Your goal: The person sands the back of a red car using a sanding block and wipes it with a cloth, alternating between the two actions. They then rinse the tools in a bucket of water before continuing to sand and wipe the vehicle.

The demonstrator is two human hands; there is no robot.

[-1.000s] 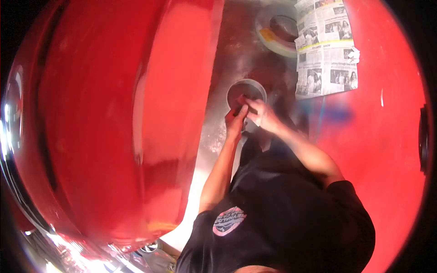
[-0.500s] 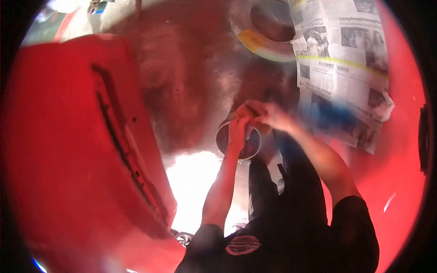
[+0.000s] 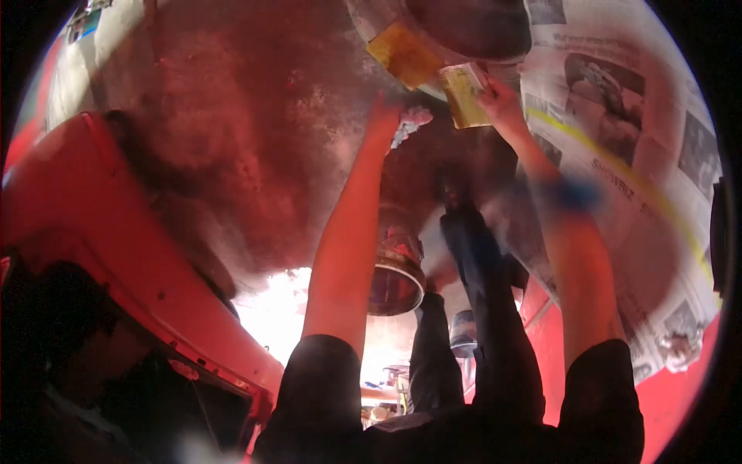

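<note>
My left hand [image 3: 381, 122], smeared by motion, is closed on a crumpled greyish-pink rag [image 3: 412, 126]. My right hand [image 3: 504, 107] grips the edge of a yellow rectangular pad [image 3: 465, 97], its fingers at the right side. Just behind that pad, a second orange-yellow rectangular piece [image 3: 403, 55] lies against the pale rim of a large round opening [image 3: 471, 27]. Below my hands, between my left forearm and my legs, stands a bucket [image 3: 398, 267] with a dark inside.
Newspaper sheets [image 3: 610, 93] cover the surface on the right, with a yellow stripe across them. On the left is a red car body panel [image 3: 131, 224] with a dark opening beneath. The reddish-brown stained floor [image 3: 255, 116] stretches ahead. A dark container [image 3: 464, 331] sits near my legs.
Both hands were together over the bucket's rim; now they are apart and reach farther forward. The rag and the yellow pad show clearly in separate hands. The view has shifted.
</note>
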